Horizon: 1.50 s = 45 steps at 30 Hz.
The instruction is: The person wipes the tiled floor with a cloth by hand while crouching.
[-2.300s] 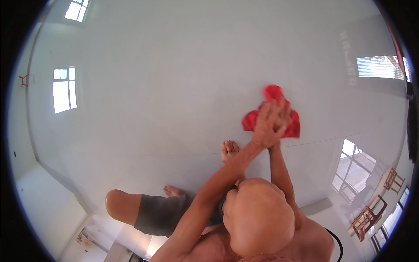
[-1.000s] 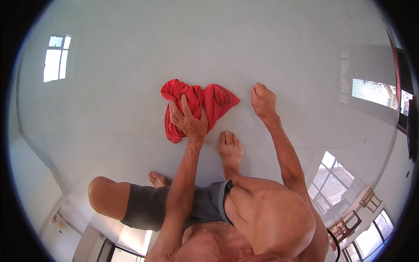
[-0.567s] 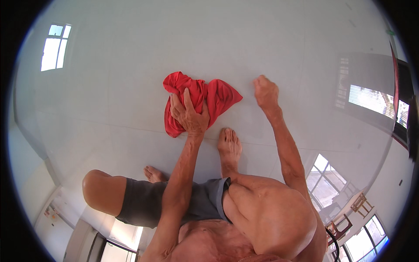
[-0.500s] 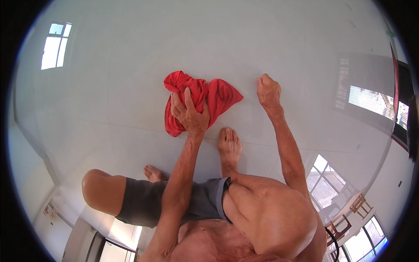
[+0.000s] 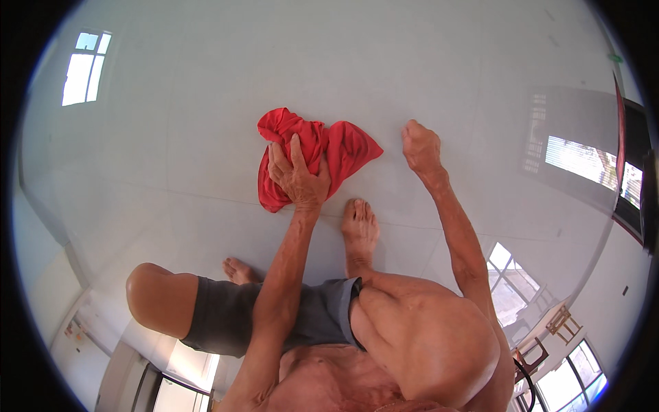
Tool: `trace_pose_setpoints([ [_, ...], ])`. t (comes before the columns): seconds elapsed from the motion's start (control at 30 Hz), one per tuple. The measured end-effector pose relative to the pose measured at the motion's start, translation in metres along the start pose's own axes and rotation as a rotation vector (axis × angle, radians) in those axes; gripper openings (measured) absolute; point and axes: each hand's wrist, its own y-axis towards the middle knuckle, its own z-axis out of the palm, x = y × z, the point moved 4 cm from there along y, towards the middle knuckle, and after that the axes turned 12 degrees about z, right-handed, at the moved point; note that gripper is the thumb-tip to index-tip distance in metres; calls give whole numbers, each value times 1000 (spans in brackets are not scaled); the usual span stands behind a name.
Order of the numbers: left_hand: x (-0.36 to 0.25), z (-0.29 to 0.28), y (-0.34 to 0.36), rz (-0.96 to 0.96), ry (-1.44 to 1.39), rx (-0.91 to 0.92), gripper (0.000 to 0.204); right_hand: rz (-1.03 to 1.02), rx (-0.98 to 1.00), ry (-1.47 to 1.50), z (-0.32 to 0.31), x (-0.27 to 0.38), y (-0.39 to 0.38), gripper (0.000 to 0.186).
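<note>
Head view: a person crouches over a pale, glossy floor [image 5: 206, 123], left hand [image 5: 300, 184] laid on a bunched red cloth [image 5: 314, 144]. Fingers and thumb are spread wide rather than wrapped, apparently so the palm can bear down and pin the fabric to the tiles. Beyond the cloth, to its right and well apart, the right hand [image 5: 421, 147] is curled into a fist, perhaps braced for balance; whether it encloses anything or meets the floor cannot be told. One bare foot [image 5: 362, 230] is planted just below the cloth's right half, likely steadying the squat. The cloth lies beneath the left hand, its folds spilling past the fingertips and out toward the fist.
</note>
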Motion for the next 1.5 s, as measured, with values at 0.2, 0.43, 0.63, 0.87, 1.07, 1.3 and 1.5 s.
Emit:
trace_pose_setpoints([
  [0.2,-6,-4,7,5,5,16,76,328,76,4,-11,-10,10,12],
  [0.43,0,-3,2,11,52,39,75,-264,-279,248,30,100,-78,29],
  [0.63,5,0,-5,185,-139,132,77,-328,-266,310,71,144,-92,39],
  [0.87,-98,46,-3,538,-668,617,72,42,-464,266,49,17,-142,39],
  [1.07,-238,64,-67,1037,-908,854,65,587,-703,166,27,-94,-231,45],
  [1.3,-269,101,-44,1028,-809,735,65,474,-1006,-36,4,-122,-159,50],
  [1.5,-213,148,109,815,-563,453,56,257,-880,158,-3,-52,21,44],
])
